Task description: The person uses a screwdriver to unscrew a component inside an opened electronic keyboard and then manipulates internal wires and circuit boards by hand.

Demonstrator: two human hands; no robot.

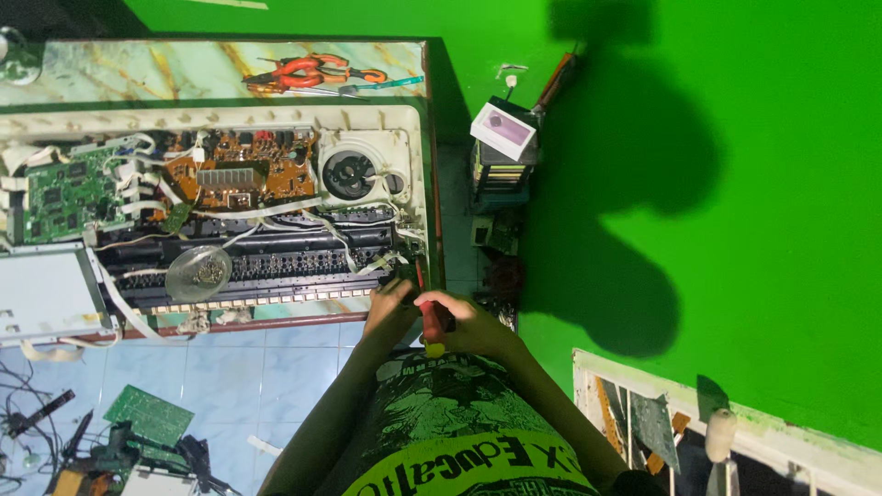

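Observation:
An opened electronic keyboard casing [418,156] lies on a marbled table, its inside exposed. My right hand [469,326] is closed around a screwdriver [429,323] with a red handle and yellow cap, its tip at the casing's near right corner. My left hand [390,308] rests beside it on the same corner, fingers touching the black key bed [276,262]; I cannot see anything in it. Inside the casing are a brown circuit board [239,170], a green circuit board [69,188] and a round speaker [349,174].
A clear round dish [197,273] with small parts sits on the key bed. Orange-handled pliers [312,72] lie on the marbled table top [138,69]. A white and purple box [503,129] tops a stack by the green wall. A loose green board [147,413] and cables lie on the blue tiled floor.

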